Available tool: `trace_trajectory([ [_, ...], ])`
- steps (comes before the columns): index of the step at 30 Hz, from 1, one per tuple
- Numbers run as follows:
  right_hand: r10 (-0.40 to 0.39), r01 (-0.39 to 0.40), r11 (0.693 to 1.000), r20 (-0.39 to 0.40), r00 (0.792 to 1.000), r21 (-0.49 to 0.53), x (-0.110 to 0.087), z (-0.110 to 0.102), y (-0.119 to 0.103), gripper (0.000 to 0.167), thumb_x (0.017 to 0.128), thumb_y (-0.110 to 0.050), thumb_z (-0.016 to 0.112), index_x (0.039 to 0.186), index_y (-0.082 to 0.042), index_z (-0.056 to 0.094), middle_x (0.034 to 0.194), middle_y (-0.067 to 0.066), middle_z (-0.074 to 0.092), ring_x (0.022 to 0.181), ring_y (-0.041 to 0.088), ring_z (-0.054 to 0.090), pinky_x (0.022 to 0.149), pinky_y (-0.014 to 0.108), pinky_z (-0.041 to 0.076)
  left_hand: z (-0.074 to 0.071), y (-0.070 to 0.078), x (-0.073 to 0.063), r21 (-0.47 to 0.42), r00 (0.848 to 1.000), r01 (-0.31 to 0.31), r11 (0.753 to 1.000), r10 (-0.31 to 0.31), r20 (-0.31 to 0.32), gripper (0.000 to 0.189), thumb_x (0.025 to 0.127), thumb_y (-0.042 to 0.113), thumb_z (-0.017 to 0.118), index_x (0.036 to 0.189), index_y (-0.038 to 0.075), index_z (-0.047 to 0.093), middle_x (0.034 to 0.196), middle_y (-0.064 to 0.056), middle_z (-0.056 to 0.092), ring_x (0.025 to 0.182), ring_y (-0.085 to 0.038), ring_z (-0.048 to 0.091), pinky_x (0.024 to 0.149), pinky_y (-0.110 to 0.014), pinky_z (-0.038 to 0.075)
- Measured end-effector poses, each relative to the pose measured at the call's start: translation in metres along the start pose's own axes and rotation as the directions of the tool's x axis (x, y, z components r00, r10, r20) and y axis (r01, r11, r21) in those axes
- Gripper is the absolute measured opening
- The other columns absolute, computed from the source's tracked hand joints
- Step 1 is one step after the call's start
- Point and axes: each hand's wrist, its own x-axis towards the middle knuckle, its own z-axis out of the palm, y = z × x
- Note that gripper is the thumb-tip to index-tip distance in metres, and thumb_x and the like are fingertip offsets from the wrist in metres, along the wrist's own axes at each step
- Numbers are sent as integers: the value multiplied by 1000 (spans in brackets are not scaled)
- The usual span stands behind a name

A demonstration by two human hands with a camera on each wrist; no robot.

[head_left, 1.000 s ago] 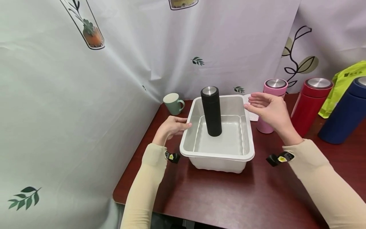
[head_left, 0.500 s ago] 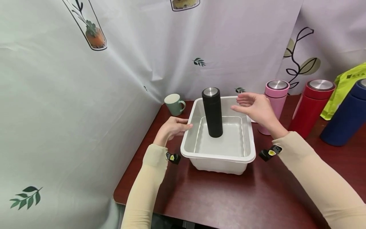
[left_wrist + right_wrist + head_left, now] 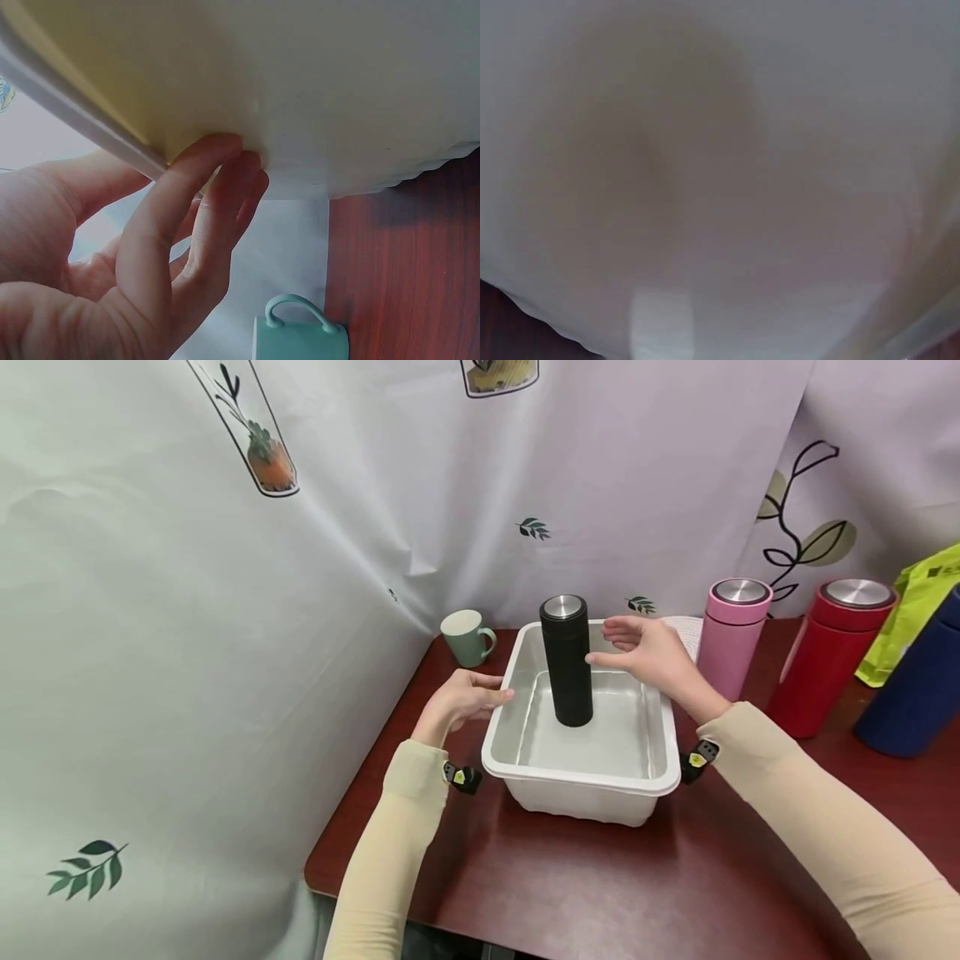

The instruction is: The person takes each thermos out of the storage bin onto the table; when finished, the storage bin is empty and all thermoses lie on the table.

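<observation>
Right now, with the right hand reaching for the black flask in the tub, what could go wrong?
1. The tall, narrow black flask stands upright and free in the white tub; a sideways knock from the right hand could topple it.
2. The left hand only holds the tub's rim, so the tub might slide on the table.
3. The pink flask stands close to the right forearm and could be bumped.

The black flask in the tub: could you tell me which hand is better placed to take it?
Right. The right hand hovers open beside the flask; the left hand holds the tub rim.
</observation>
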Motion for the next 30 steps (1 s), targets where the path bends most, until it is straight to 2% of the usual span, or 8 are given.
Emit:
trace_trajectory([
  [4,10,-10,1000,23,1000,-13,4,6,4,72,78,-32,84,133,4,55,130,23,61,121,35,60,104,43,49,2,0,0,7,1000,1,1000,-1,4,49,89,7,71,135,-3,56,123,-24,65,108,-33,67,93,-45,55],
  [12,-31,34,993,33,999,-112,15,18,2,81,75,-38,85,137,2,52,134,23,59,124,36,57,104,44,48,2,-2,1,17,1000,-6,1000,6,-3,49,88,8,72,134,-2,57,123,-23,65,105,-32,69,92,-45,56],
  [16,-32,39,992,66,997,-118,22,19,0,84,75,-39,85,140,2,50,136,23,57,125,37,56,106,45,47,0,0,1,10,1000,-6,1000,7,-13,50,88,8,73,134,-2,57,123,-23,65,104,-32,69,93,-46,55],
  [23,-28,50,991,171,985,-126,29,23,3,83,76,-33,85,141,1,48,137,24,56,127,40,54,106,50,45,1,2,2,23,1000,-24,999,24,-10,49,89,8,72,134,-3,57,123,-23,65,104,-32,69,94,-47,55],
  [30,-32,50,994,172,985,-100,29,25,5,78,78,-26,84,140,3,47,132,24,59,122,37,58,103,47,49,2,1,2,44,1000,-20,999,21,-13,48,89,8,72,133,-2,58,122,-22,65,102,-31,70,89,-43,58],
])
